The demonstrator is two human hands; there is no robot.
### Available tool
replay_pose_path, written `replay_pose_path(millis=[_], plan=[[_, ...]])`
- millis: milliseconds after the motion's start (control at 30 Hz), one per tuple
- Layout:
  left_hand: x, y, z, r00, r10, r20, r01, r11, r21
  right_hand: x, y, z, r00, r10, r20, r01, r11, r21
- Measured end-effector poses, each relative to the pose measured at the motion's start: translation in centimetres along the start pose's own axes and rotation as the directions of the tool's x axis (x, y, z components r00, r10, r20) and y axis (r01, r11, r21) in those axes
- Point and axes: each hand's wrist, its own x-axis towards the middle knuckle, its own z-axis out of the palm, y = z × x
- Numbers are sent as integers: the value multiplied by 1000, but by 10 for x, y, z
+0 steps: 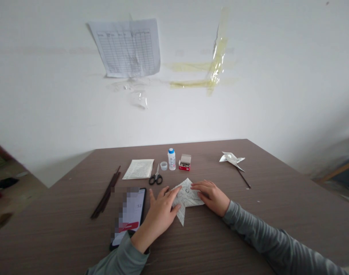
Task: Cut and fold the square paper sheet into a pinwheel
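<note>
A printed paper pinwheel [186, 198], folded into pointed blades, lies flat on the table between my hands. My left hand [161, 212] rests on its left side with the fingers spread; nothing is gripped. On the upper right of the paper lie the outstretched fingers of my right hand [213, 198], palm down and also open. Just beyond the left fingertips are black-handled scissors [156, 178]. A phone [134, 215] with a lit screen, partly pixelated, sits under and beside my left forearm.
Behind the pinwheel stand a blue-capped white bottle [171, 159], a small clear cup [163, 165] and an opened red box [185, 163] of small metal pieces. Paper squares [139, 169] and dark sticks [106, 194] lie left. Another pinwheel [232, 158] on a stick lies right.
</note>
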Motion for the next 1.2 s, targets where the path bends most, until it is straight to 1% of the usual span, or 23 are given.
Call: replay_pose_path(millis=[100, 167, 267, 367, 500, 600, 767, 867, 933, 1100, 1200], plan=[[0, -2, 2, 1000, 13, -24, -13, 1000, 2, -1, 2, 2, 998, 23, 53, -23, 1000, -16], [1, -2, 3, 999, -6, -44, 6, 1000, 4, -1, 2, 3, 996, 43, 78, -40, 998, -41], [3, -3, 6, 993, -36, -110, 36, 999, 0, -1, -3, 1, 993, 59, 100, -50, 994, -93], [4, -3, 7, 990, -38, -135, 37, 999, -12, -1, -10, -2, 991, 72, 116, -54, 987, -152], [4, -5, 4, 994, -18, -111, 16, 1000, -24, -1, -16, -5, 989, 91, 118, -63, 973, -223], [4, -7, 1, 997, -11, -73, 9, 1000, -29, -1, -18, -6, 992, 71, 105, -44, 969, -244], [4, -8, 2, 997, -4, -74, 3, 1000, -13, 0, -24, -1, 993, -4, 117, 25, 984, -174], [3, -6, 3, 995, -5, -98, 7, 1000, 13, 0, -27, 4, 994, 4, 112, 14, 987, -160], [2, -5, 2, 996, -2, -95, 4, 1000, 13, 1, -28, 5, 993, 18, 115, 0, 987, -158], [1, -2, 2, 995, 5, -103, -4, 1000, 7, 3, -31, 0, 992, 8, 124, 12, 987, -159], [2, -1, 1, 997, 0, -74, 1, 1000, 5, 5, -34, -3, 993, -18, 119, 39, 985, -170]])
